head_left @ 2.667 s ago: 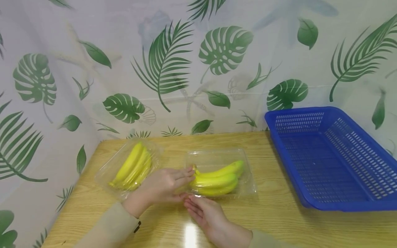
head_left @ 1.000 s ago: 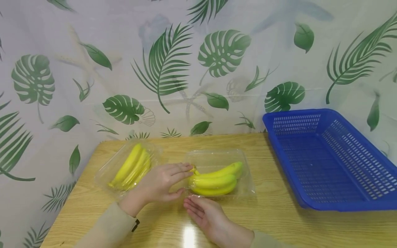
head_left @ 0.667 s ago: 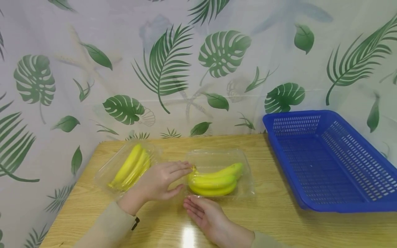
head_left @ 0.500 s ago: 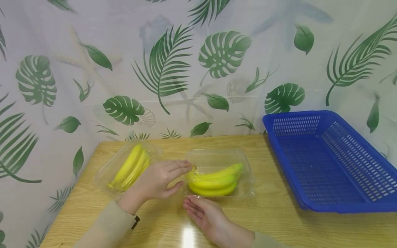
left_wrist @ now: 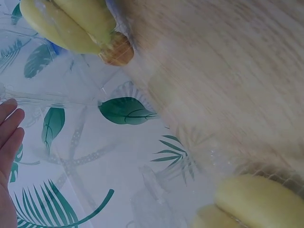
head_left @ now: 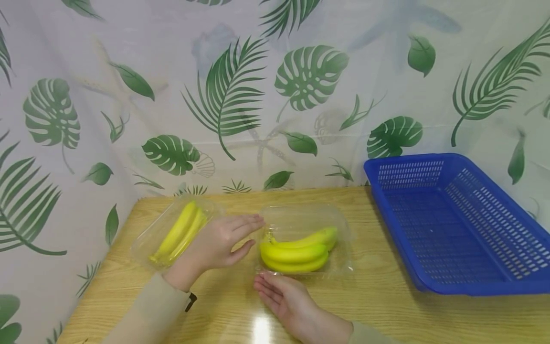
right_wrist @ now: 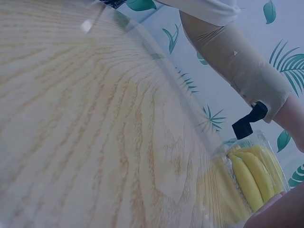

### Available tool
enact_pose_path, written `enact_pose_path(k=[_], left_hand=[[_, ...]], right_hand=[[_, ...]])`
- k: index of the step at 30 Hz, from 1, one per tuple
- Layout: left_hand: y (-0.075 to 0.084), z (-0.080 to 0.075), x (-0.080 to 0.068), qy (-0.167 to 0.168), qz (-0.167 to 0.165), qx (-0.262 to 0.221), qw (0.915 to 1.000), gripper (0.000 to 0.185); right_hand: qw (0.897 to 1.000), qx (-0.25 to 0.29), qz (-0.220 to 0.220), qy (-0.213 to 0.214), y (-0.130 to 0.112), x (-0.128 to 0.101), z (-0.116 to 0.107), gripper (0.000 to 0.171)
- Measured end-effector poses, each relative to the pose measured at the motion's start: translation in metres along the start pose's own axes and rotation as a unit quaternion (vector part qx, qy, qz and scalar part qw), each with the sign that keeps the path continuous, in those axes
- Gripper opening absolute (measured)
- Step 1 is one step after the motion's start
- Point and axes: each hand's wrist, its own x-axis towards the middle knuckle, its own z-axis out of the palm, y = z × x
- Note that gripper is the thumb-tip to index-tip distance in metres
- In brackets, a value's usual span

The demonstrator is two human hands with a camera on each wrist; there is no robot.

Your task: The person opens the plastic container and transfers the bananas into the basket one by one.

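The clear plastic clamshell box (head_left: 301, 239) sits mid-table, its near edge just beyond the right hand (head_left: 285, 301) and its left edge beside the left hand (head_left: 219, 243). Bare wood separates the box from the blue slotted basket (head_left: 455, 224) at the right table edge. A second clamshell of bananas (head_left: 178, 231) lies against the left rear corner, behind the left hand.

The surface is a light wood-grain table (head_left: 378, 306), enclosed by a leaf-print curtain (head_left: 258, 95).

The box holds a yellow banana bunch (head_left: 296, 248), stem end toward the left. Left hand: fingers extended, holding nothing, fingertips at the box's left edge. Right hand: palm up, fingers relaxed, empty.
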Motion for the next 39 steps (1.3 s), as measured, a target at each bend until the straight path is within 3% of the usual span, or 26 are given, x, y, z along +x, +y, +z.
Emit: enact_pose_path(k=[16, 39], left_hand=[[-0.012, 0.001, 0.011, 0.047, -0.020, -0.019, 0.9985, 0.035], [-0.022, 0.009, 0.023, 0.084, -0.074, -0.007, 0.9937, 0.033]], right_hand=[[1.000, -0.006, -0.005, -0.001, 0.001, -0.002, -0.003, 0.028], [1.000, 0.000, -0.002, -0.003, 0.004, -0.002, -0.006, 0.026]])
